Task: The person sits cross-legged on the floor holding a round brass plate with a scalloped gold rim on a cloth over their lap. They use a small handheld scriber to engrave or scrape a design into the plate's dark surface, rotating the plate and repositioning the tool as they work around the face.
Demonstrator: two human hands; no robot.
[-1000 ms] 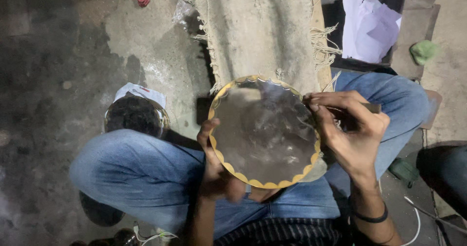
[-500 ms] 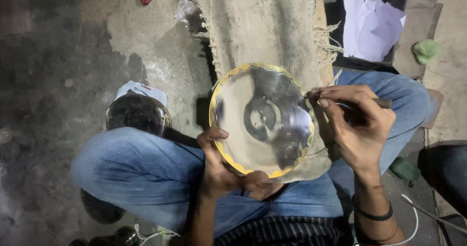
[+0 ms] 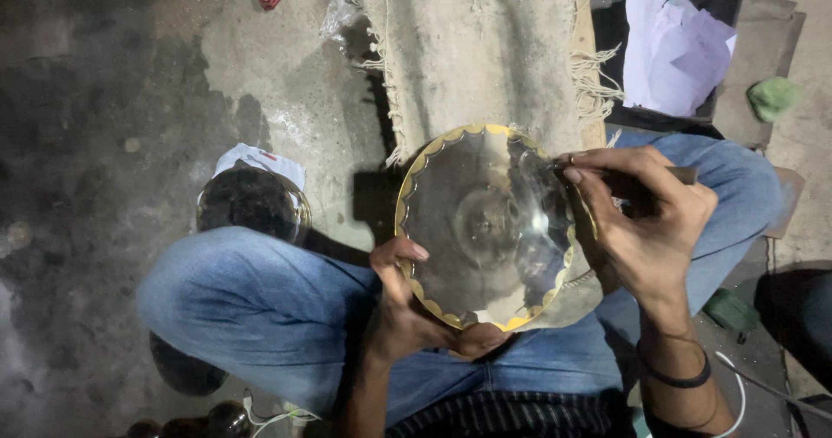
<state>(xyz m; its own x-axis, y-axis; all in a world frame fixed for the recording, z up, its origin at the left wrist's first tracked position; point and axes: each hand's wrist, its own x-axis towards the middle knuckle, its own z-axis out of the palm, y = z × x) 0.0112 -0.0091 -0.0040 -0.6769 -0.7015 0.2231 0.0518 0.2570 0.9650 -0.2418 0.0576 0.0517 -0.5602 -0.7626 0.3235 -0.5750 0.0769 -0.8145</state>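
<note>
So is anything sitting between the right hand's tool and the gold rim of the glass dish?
Nothing visible. The right hand holds a thin tool with its tip at the scalloped gold rim of the glass dish; the left hand grips the near edge, away from that spot.

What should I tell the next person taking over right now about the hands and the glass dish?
Left hand: grips the near rim of the glass dish from below, thumb over the edge, holding it tilted above the lap.
Right hand: pinches a thin brush like a pen, tip at the dish's right rim.
Things: the dish is clear with a scalloped gold edge. A second round glass piece sits on the floor to the left; a fringed cloth lies ahead.
Done: gold shows around most of the rim.
Left: the stretch under the right hand is hidden, so its finish cannot be told.
</note>
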